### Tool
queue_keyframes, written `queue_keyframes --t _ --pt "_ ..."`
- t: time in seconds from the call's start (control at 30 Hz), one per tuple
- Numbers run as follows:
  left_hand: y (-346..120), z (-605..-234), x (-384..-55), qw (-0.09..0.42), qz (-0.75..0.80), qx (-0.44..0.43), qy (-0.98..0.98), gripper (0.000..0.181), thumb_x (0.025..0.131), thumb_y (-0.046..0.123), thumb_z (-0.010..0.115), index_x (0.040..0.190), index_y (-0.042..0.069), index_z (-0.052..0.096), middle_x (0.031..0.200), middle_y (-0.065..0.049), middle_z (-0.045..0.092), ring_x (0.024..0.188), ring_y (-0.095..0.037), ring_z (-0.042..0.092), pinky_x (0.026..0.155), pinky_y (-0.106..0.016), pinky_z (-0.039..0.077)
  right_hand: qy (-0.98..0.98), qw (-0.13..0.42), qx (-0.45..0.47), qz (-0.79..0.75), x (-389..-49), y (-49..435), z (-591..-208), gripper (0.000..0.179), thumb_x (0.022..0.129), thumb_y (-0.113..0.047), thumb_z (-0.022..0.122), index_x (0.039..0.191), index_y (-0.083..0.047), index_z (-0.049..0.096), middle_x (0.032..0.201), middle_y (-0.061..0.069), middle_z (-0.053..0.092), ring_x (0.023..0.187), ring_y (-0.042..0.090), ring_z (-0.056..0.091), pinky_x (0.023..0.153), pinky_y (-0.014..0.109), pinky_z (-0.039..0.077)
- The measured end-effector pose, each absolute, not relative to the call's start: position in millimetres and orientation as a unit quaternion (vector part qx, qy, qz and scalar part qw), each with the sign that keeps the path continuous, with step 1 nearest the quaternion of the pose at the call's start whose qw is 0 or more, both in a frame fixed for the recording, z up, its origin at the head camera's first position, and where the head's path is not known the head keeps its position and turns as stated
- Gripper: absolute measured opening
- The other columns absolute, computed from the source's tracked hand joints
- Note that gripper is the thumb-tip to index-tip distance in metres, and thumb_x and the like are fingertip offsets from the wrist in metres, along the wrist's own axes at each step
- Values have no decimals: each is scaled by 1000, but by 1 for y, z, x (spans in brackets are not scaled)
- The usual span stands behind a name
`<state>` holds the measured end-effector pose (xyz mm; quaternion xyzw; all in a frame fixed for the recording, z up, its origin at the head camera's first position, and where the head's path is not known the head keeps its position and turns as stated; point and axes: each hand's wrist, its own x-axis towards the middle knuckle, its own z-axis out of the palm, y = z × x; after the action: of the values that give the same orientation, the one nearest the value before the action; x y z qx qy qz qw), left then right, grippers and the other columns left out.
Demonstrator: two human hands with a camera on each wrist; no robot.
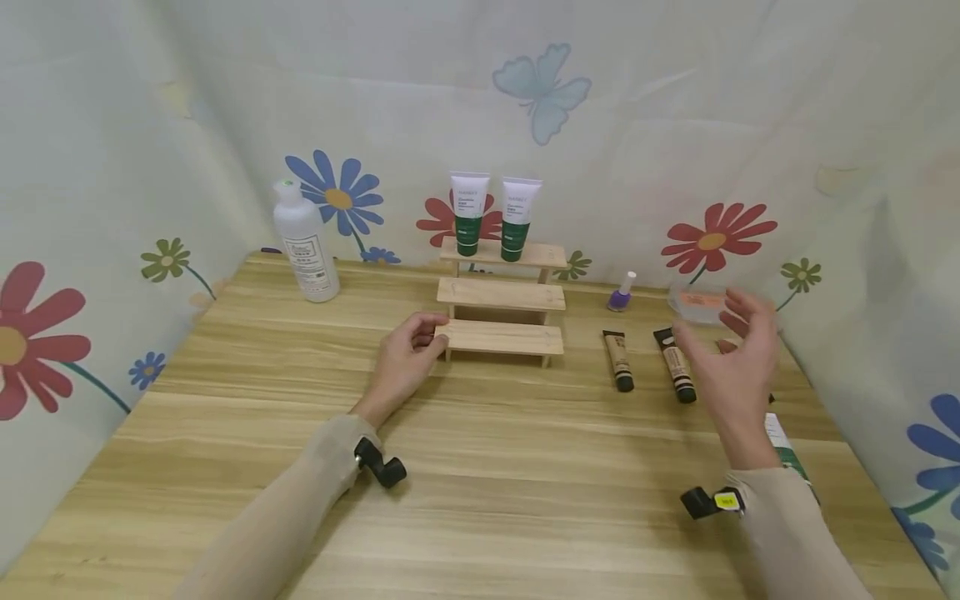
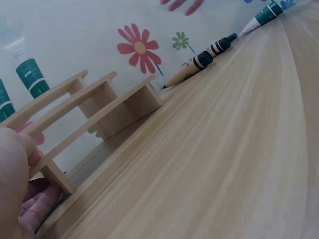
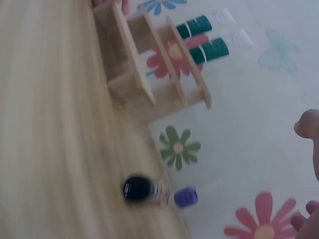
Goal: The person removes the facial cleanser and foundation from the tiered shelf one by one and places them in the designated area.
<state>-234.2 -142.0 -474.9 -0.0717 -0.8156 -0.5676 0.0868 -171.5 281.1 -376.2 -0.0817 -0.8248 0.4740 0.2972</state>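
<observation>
A three-step wooden display stand [image 1: 501,293] stands towards the back of the table. My left hand [image 1: 406,357] grips the left end of its lowest step, thumb in front and fingers behind; the left wrist view shows the fingers [image 2: 42,201] around that corner. Two white-and-green squeeze tubes [image 1: 469,215] stand upright on the top step. Over the right side of the table, my right hand [image 1: 735,367] hovers with spread, loosely bent fingers, holding nothing. Beside it lie two beige tubes with black caps, one nearer [image 1: 677,367] and one farther left [image 1: 618,362].
A small purple nail polish bottle [image 1: 621,293] stands behind the beige tubes. A clear plastic box [image 1: 697,304] sits at the back right, partly behind the right hand. Another white-and-green tube [image 1: 784,446] lies beneath the right wrist. At the back left stands a white bottle [image 1: 306,246].
</observation>
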Motion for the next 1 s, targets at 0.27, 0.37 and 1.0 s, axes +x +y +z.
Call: queue_keyframes --t 0.27,0.37,1.0 --pt "-140 -473 -234 86 -571 -74 -813 26 108 19 73 133 19 76 123 -7 72 111 -22 71 92 -27 59 -774 327 27 542 -210 222 -355 69 95 -20 90 156 -23 58 151 0 61 137 18 60 106 33 50" --pt "-140 -472 -233 86 -572 -73 -813 25 108 18 73 133 19 76 121 -8 72 109 -22 71 90 -24 58 -763 329 58 554 -222 202 -351 65 95 -21 90 153 -22 60 149 -1 61 135 17 62 105 35 52" --pt "-141 -473 -235 88 -572 -72 -813 26 108 18 73 133 17 76 124 -8 73 112 -22 72 92 -25 59 -719 284 75 629 -297 103 -350 69 96 -25 90 151 -11 51 148 9 55 137 28 58 106 45 58"
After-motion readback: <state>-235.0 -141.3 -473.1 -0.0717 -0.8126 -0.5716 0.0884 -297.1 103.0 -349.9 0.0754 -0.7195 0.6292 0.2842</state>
